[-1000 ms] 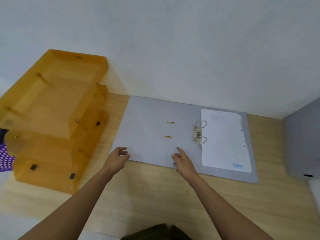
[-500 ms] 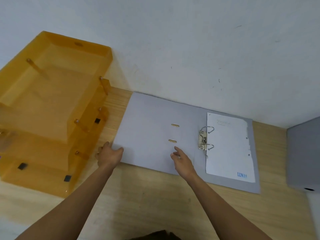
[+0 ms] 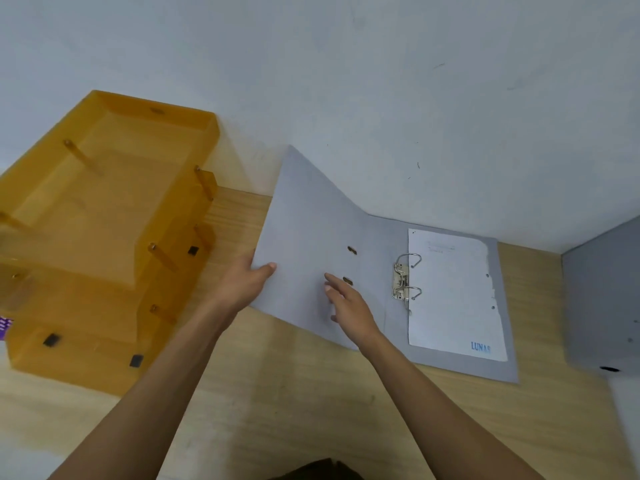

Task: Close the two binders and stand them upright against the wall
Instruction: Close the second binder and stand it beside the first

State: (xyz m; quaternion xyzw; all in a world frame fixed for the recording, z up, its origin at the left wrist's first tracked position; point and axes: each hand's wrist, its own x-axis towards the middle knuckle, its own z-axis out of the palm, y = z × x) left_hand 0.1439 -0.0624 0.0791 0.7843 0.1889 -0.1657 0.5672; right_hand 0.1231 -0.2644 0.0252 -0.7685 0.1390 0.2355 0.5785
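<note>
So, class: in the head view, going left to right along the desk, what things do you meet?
Orange tray stack → left hand → lifted binder cover → right hand → ring mechanism → punched sheet → second grey binder.

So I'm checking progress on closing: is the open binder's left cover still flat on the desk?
No, the left hand grips the left cover by its edge, raised off the desk.
</note>
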